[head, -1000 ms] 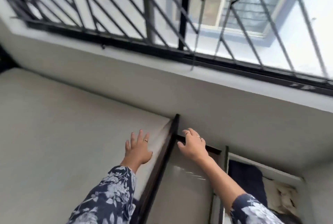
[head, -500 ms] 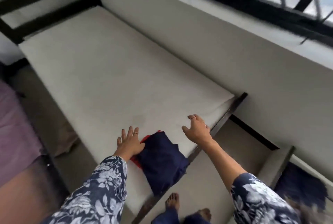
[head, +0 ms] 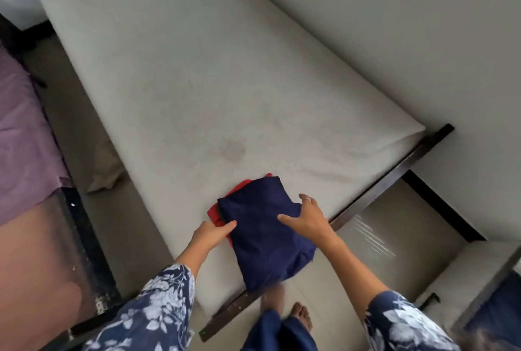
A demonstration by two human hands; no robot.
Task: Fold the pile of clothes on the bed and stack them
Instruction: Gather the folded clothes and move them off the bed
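Left hand (head: pixel 212 233) pinches the near-left edge of the navy garment (head: pixel 262 235); right hand (head: pixel 306 216) rests spread and relaxed on its right side. Garment lies atop a red garment (head: pixel 215 211) at the bed (head: pixel 197 96) corner, overhanging the foot rail; it may slide floorward if released.

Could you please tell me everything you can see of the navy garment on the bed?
The navy garment is plain dark blue cloth, roughly folded, lying atop a red garment near the mattress foot; its lower end overhangs the edge. The left hand touches its left side; the right hand rests on its right.
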